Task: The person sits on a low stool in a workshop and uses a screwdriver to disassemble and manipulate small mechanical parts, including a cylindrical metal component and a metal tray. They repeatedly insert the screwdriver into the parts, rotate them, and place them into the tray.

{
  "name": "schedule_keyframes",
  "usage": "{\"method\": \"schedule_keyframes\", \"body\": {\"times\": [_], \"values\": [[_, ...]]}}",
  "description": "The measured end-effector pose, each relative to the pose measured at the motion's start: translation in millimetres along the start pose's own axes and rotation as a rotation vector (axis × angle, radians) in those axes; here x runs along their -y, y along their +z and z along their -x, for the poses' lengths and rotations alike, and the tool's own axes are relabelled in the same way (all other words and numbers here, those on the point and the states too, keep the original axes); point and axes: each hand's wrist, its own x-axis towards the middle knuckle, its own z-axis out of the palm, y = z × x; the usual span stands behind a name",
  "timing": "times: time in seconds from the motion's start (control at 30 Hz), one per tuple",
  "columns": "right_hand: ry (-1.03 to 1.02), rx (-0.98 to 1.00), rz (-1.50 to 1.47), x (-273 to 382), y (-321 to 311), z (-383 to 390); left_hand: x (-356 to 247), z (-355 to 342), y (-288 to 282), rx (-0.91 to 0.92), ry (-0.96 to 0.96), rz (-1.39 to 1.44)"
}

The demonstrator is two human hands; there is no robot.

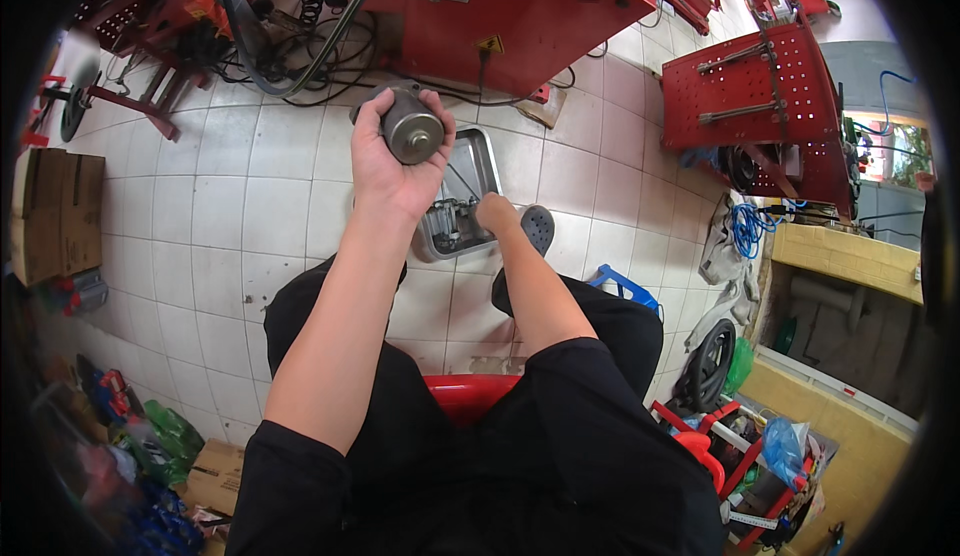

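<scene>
Raised over the floor, my left hand [405,171] is wrapped round a grey metal motor [408,128] that looks like a starter motor. Its round end, with a small boss in the middle, faces me. Below and beyond it a rectangular metal tray [486,156] lies on the tiles, partly hidden by my left hand and wrist. Several small metal parts [452,224] are in the tray. My right hand [495,213] is closed at the tray's right side, round a thin dark rod [463,178] that slants up and left over the tray. The rod's kind cannot be made out.
A large red machine [490,26] stands ahead, with black cables and a hose [290,84] at its left. To the right is a red perforated cabinet [735,91]. Cardboard boxes [55,216] stand at the left. I sit on a red seat [470,396].
</scene>
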Motion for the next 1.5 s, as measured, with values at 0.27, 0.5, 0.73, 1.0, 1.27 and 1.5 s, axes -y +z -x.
{"method": "schedule_keyframes", "body": {"times": [0.27, 0.5, 0.73, 1.0, 1.27, 1.5], "values": [[0.071, -0.034, -0.284, -9.0, -62.9, 47.4, -1.7, -0.7, 3.8, -0.022, 0.019, -0.017], [-0.011, -0.189, -0.48, -1.5, -182.6, 173.2, -0.8, -15.8, -9.1, -0.033, 0.019, -0.098], [-0.082, -0.19, -0.665, 27.4, -236.8, 296.0, 2.1, -17.2, -21.8, -0.071, 0.101, -0.269], [-0.054, -0.135, -0.766, 28.9, -207.6, 337.2, 20.7, 3.3, -9.5, 0.207, -0.08, -0.055], [-0.09, -0.126, -0.782, 35.9, -188.0, 328.3, 10.4, -8.5, -22.2, 0.206, -0.138, -0.04], [-0.094, -0.237, -1.136, 30.4, -183.6, 311.8, 11.1, 6.0, -3.4, 0.179, -0.018, -0.04]]}}
